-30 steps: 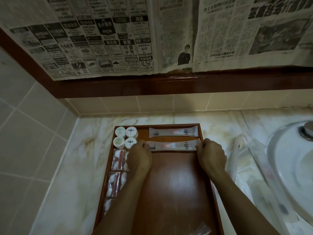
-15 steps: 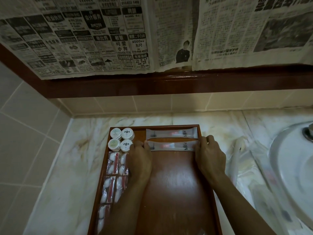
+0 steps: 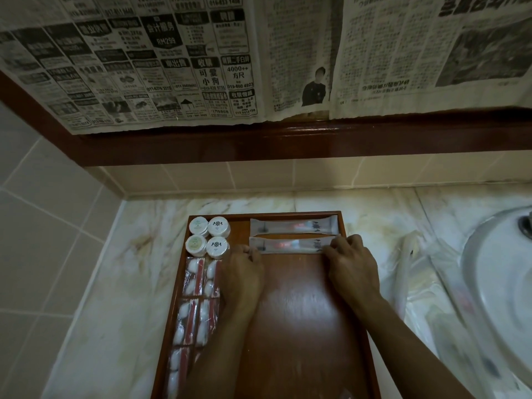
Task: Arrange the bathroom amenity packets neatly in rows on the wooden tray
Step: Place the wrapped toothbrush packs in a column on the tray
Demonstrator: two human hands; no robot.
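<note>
A wooden tray (image 3: 302, 326) lies on the marble counter. At its far right, two long clear toothbrush packets lie in parallel rows; the far packet (image 3: 292, 226) touches the back rim. The near packet (image 3: 290, 244) is pinched at its left end by my left hand (image 3: 244, 272) and at its right end by my right hand (image 3: 352, 264). Several small round white jars (image 3: 208, 236) stand in the far left corner. Below them, cotton bud packets (image 3: 198, 276) run in two columns down the left side, partly hidden by my left forearm.
More clear packets (image 3: 406, 272) lie loose on the counter right of the tray. A white sink basin (image 3: 503, 283) fills the right edge. A tiled wall closes the left side, and a dark wooden ledge (image 3: 288, 142) with newspaper hangs above the back wall.
Both hands have nudged the near toothbrush packet slightly toward the far one and stay on its ends. The view has tilted a little; nothing else on the tray moved.
</note>
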